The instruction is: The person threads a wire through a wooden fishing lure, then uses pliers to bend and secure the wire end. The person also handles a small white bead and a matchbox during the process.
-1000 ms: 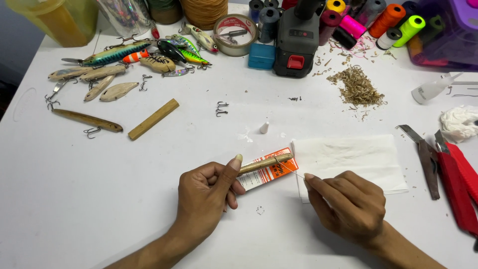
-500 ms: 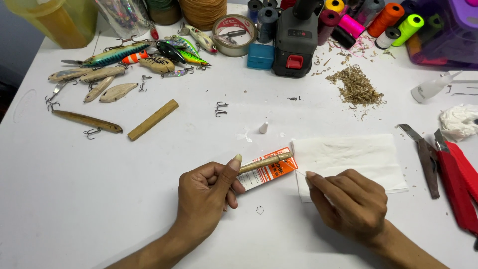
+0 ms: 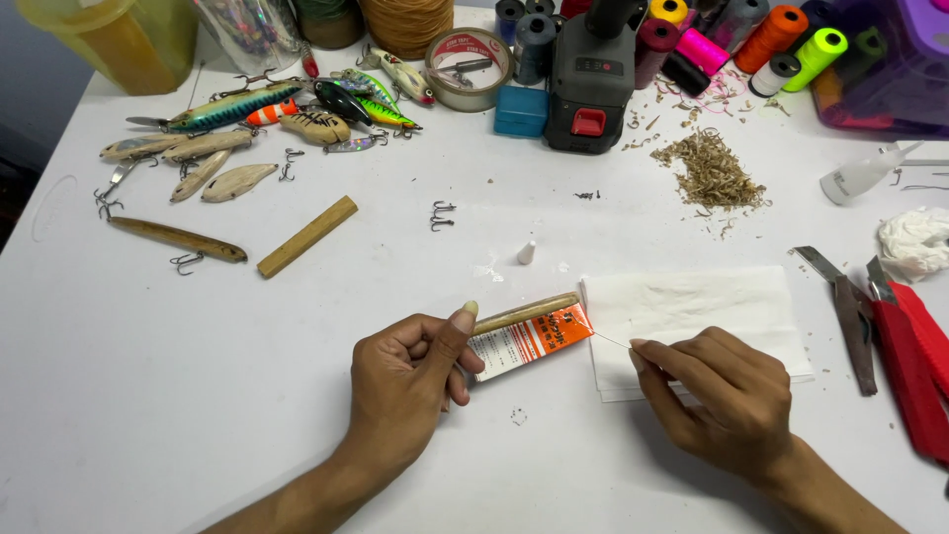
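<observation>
On the white table [image 3: 148, 396] lie painted fishing lures [image 3: 297, 104] and bare wooden ones [image 3: 198, 163] at the far left. A wooden stick [image 3: 307, 236] lies near loose hooks [image 3: 442, 216]. At the back stand thread spools [image 3: 791, 49] (many colours), a tape roll [image 3: 474, 67] and a dark tool [image 3: 593, 84]. Wood shavings [image 3: 714, 173] lie in a heap. Red pliers [image 3: 905, 346] rest at the right edge.

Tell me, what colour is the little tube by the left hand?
The tube is orange and white, with a red stripe. The head view shows it, beside the left hand.
</observation>
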